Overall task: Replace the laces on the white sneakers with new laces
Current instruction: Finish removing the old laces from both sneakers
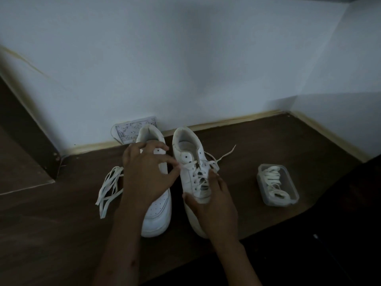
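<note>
Dim light falls on a dark wooden floor (247,141) below a pale wall (185,58). At the right hand (214,201), thumb and fingers curl round the forefoot of the right sneaker (190,162), which is still laced. With fingers spread and bent, the left hand (144,176) hovers over the left sneaker (158,211), whose eyelets are bare, holding nothing. Both shoes stand side by side, heels toward the wall. Left of them lies 1 loose lace (108,188); to the right, a clear plastic box (277,184) holds coiled laces.

Two white sneakers (158,207) (191,172); one loose lace (109,186); one clear box (277,183); two hands (144,174) (214,199).
</note>
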`<act>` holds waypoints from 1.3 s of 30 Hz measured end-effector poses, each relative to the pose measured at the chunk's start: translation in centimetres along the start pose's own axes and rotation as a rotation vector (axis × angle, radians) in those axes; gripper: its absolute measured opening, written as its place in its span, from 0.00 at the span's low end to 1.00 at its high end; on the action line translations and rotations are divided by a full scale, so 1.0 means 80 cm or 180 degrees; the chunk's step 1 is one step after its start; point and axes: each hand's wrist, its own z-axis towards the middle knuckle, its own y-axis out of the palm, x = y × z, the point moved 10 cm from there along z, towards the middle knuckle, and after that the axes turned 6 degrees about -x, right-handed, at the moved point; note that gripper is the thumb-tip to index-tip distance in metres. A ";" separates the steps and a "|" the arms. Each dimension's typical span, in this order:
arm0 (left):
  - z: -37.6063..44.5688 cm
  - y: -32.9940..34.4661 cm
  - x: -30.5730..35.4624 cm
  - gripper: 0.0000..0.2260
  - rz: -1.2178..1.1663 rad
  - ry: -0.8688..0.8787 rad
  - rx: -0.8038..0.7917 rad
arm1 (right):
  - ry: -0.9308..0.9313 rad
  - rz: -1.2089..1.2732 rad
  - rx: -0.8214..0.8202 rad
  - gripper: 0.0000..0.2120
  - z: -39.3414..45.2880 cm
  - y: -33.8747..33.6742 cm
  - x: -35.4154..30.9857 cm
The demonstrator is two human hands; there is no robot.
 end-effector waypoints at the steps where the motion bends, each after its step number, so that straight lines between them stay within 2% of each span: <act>1: -0.001 -0.005 0.010 0.11 0.0009 -0.0004 0.0208 | -0.0008 -0.0005 -0.0004 0.44 0.000 0.000 0.000; 4: -0.005 0.004 0.039 0.11 0.0137 0.0141 0.0570 | -0.0066 0.0050 0.0016 0.44 0.000 -0.001 -0.003; 8: -0.014 0.027 0.054 0.06 0.0283 0.0269 0.0636 | -0.0090 0.0092 0.0046 0.45 -0.002 -0.002 -0.004; 11: -0.018 0.018 0.056 0.09 0.0431 0.0386 0.0877 | -0.0092 0.0119 0.0034 0.45 -0.002 -0.003 -0.003; 15: -0.033 -0.018 0.033 0.07 0.0347 -0.0055 0.1569 | -0.0097 0.0150 -0.0022 0.45 0.001 -0.002 -0.001; 17: -0.036 -0.031 0.024 0.08 0.0320 -0.0287 0.1753 | -0.0121 0.0180 0.0001 0.45 0.001 -0.002 -0.001; 19: -0.030 -0.034 0.023 0.10 0.0303 -0.0352 0.1664 | -0.0151 0.0219 0.0042 0.45 0.001 -0.003 -0.001; 21: -0.023 -0.025 0.034 0.12 0.0463 -0.0162 0.1423 | -0.0169 0.0229 0.0073 0.44 0.001 -0.004 -0.001; 24: -0.018 0.001 0.048 0.10 0.0593 0.0098 0.1075 | -0.0155 0.0213 0.0056 0.44 0.001 -0.003 -0.001; 26: -0.020 0.010 0.050 0.09 0.0558 0.0141 0.1024 | -0.0154 0.0186 0.0057 0.44 0.001 -0.004 -0.002; 30: -0.025 0.004 0.049 0.07 0.0414 0.0097 0.1233 | -0.0113 0.0156 0.0054 0.45 0.001 -0.004 -0.002; 36: -0.044 -0.042 0.001 0.09 -0.0306 -0.0699 0.2071 | -0.0044 0.0209 0.0050 0.45 0.002 -0.004 0.003; 39: -0.033 -0.040 -0.002 0.13 -0.0429 -0.0653 0.1772 | -0.0060 0.0188 0.0045 0.44 0.003 -0.003 0.002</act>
